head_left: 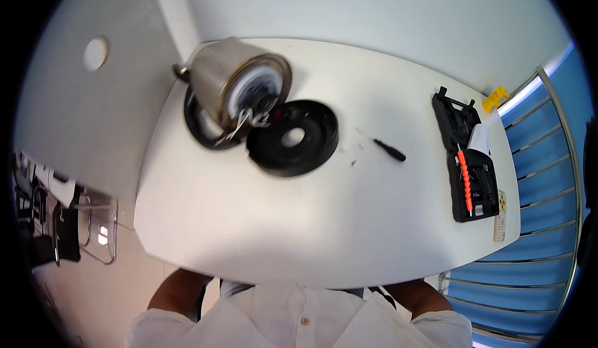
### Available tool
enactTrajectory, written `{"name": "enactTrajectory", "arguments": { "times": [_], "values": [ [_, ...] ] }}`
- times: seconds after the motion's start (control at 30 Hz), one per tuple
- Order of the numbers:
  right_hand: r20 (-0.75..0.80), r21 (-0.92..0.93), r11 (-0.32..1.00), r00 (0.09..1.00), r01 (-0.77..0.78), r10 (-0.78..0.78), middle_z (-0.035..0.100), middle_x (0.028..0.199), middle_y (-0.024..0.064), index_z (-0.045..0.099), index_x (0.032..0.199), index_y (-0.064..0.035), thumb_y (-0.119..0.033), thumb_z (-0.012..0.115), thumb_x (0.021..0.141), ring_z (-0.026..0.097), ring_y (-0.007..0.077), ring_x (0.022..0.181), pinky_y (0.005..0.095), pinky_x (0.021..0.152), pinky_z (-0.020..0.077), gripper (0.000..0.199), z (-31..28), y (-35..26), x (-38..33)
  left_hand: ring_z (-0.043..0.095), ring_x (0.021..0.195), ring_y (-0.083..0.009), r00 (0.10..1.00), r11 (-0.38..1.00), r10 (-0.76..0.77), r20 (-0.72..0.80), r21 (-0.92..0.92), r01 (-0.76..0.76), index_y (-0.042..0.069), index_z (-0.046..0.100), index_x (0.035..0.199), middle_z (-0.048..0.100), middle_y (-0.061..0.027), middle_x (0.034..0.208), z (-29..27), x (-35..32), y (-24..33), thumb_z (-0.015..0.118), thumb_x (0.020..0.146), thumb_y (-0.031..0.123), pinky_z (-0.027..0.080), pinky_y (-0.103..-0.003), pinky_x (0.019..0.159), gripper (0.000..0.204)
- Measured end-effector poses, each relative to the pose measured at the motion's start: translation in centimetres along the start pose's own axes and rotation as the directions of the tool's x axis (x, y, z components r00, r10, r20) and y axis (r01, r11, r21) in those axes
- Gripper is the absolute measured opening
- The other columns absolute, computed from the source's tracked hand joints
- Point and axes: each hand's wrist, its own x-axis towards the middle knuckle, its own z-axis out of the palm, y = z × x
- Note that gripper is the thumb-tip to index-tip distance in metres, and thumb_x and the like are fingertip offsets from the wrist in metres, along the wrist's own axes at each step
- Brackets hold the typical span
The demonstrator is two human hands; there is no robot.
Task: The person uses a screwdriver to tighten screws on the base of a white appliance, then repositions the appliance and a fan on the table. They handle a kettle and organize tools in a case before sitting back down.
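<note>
Neither of my hands shows; both forearms drop below the table's front edge, where the hands are hidden. A steel electric kettle (219, 77) lies on its side at the table's far left, its black handle (198, 124) toward the left. Its underside faces right and shows a white and black inner part with pale wires (249, 119). Against it rests a round black base cover (274, 152) with a hole in the middle. Farther right lies a screwdriver (390, 150) with a black handle, and a few tiny dark pieces (353, 162) are beside it.
On the white table (299, 230), an open black tool case (461, 186) holds an orange flexible shaft (465, 180). Near it are a yellow object (496, 99) and a pale remote control (500, 223). A metal railing (576, 161) runs along the right; a grey partition (99, 117) stands left.
</note>
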Motion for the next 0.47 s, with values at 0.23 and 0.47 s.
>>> {"name": "enactTrajectory", "arguments": {
  "times": [0.23, 0.47],
  "values": [
    [-0.016, -0.101, 0.995, 1.0, -0.024, 0.023, 0.056, 0.12, 0.0154, 0.042, 0.129, -0.0058, -0.037, 0.038, 0.091, 0.055, 0.0304, 0.106, 0.0393, 0.087, 0.0445, 0.049, -7.2, -5.2, -3.2, 0.046, 0.12, -0.034, 0.986, 0.995, -0.055, -0.154, 0.073, 0.067, 0.01, 0.051, 0.126, 0.05, -0.0168, 0.129, 1.3, -2.2, -1.1, 0.051, 0.085, 0.032, 0.035, -0.042, 0.101, 0.047],
    [0.154, 0.019, 0.932, 0.92, 0.362, -0.361, 0.052, 0.123, 0.0249, 0.045, 0.133, -0.0147, -0.052, 0.055, 0.081, 0.052, 0.031, 0.116, 0.0416, 0.098, 0.0391, 0.064, -15.2, -11.9, -17.6, 0.044, 0.124, -0.0303, 0.937, 0.892, 0.286, 0.202, -0.413, -0.183, 0.015, 0.034, 0.14, 0.043, -0.0156, 0.137, -9.9, -19.9, 13.2, 0.048, 0.09, 0.046, 0.034, -0.041, 0.103, 0.061]
  ]
}}
